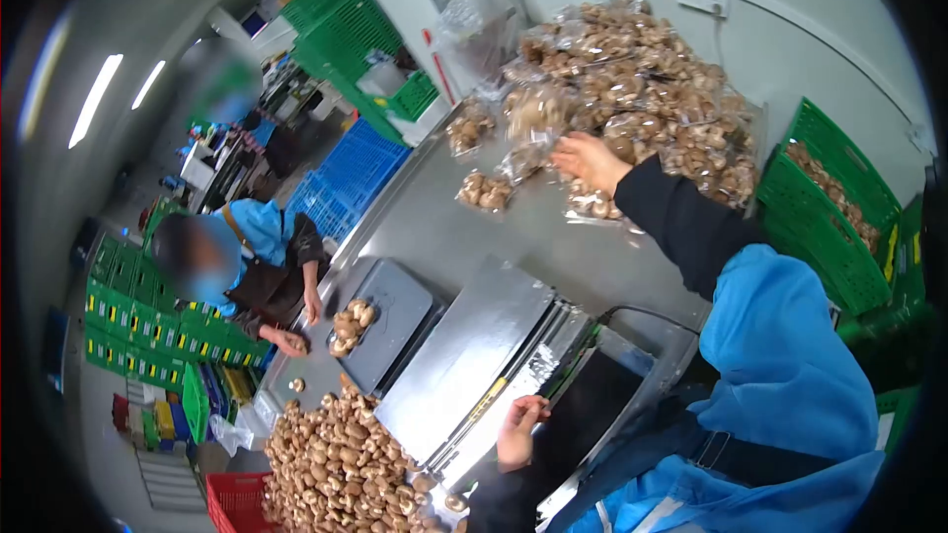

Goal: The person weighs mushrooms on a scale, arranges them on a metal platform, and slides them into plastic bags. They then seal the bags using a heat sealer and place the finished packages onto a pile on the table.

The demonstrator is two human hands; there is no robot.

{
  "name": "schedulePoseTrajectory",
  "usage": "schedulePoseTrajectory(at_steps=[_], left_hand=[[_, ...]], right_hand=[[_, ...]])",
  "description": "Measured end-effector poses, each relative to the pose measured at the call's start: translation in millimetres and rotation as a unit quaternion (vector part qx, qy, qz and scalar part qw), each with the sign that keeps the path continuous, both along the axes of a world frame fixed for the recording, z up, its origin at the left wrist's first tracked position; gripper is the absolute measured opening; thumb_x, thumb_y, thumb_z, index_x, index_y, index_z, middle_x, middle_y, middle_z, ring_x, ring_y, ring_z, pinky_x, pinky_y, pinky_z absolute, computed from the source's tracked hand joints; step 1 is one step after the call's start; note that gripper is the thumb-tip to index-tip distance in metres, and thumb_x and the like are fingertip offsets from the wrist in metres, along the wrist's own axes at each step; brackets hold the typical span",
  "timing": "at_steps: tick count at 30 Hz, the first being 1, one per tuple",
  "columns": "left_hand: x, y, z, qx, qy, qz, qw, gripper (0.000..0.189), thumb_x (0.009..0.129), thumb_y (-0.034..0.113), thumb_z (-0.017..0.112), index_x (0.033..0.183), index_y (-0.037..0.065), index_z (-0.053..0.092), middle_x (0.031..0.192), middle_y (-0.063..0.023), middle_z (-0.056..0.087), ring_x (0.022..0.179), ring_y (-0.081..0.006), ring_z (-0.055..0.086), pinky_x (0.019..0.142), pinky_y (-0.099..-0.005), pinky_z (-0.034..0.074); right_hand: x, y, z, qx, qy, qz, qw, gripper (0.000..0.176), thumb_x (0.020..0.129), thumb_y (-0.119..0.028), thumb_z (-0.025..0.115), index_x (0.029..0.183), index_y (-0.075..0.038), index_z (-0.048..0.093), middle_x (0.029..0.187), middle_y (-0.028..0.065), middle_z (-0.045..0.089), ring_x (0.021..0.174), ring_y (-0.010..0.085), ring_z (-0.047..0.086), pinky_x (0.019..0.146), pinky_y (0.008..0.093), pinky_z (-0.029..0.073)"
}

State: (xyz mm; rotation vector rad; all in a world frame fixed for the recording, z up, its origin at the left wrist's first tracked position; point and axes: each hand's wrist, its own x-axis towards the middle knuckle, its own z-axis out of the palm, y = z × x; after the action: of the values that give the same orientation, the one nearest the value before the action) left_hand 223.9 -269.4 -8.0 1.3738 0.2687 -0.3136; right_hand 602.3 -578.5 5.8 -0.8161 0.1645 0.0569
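My right hand (588,160) reaches over the steel table, fingers stretched out beside the heap of bagged mushrooms (662,89). Just beyond its fingertips is a clear bag of mushrooms (538,114), smeared by motion; it looks free of the hand, though another bag partly covers the gap. Two smaller bags lie to its left, one being a mushroom pack (485,191). Low in the view, my left hand (518,432) hovers by the front edge of a flat metal-topped machine (469,360). Its fingers are curled in, with nothing visible in them.
Loose mushrooms (341,459) are piled beside the machine. A grey tray (395,321) carries a few mushrooms. Across the table are a co-worker's hands (286,341). A green crate (829,202) with mushrooms stands at right, a red crate (237,503) at lower left. A cable (647,310) crosses the table.
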Motion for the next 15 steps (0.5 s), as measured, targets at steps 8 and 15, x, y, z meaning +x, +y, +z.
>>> schedulePoseTrajectory(at_steps=[8, 15], left_hand=[[59, 211, -34, 0.184, -0.104, 0.289, 0.934, 0.021, 0.093, 0.019, 0.056, 0.105, 0.002, 0.058, 0.097, -0.0056, 0.062, 0.083, -0.0126, 0.058, 0.073, -0.0263, 0.047], [175, 431, -122, 0.176, -0.063, 0.352, 0.917, 0.045, 0.096, 0.028, 0.05, 0.13, -0.001, 0.045, 0.111, -0.0089, 0.059, 0.09, -0.014, 0.057, 0.071, -0.0244, 0.046]], right_hand=[[-38, 124, -31, -0.247, 0.009, 0.404, 0.881, 0.016, 0.091, -0.013, 0.054, 0.101, -0.003, 0.059, 0.085, 0.0089, 0.066, 0.076, 0.0163, 0.064, 0.065, 0.0275, 0.051], [-23, 302, -48, -0.322, -0.125, 0.447, 0.825, 0.026, 0.091, -0.019, 0.057, 0.109, -0.001, 0.055, 0.095, 0.0093, 0.065, 0.081, 0.013, 0.062, 0.064, 0.0248, 0.049]])
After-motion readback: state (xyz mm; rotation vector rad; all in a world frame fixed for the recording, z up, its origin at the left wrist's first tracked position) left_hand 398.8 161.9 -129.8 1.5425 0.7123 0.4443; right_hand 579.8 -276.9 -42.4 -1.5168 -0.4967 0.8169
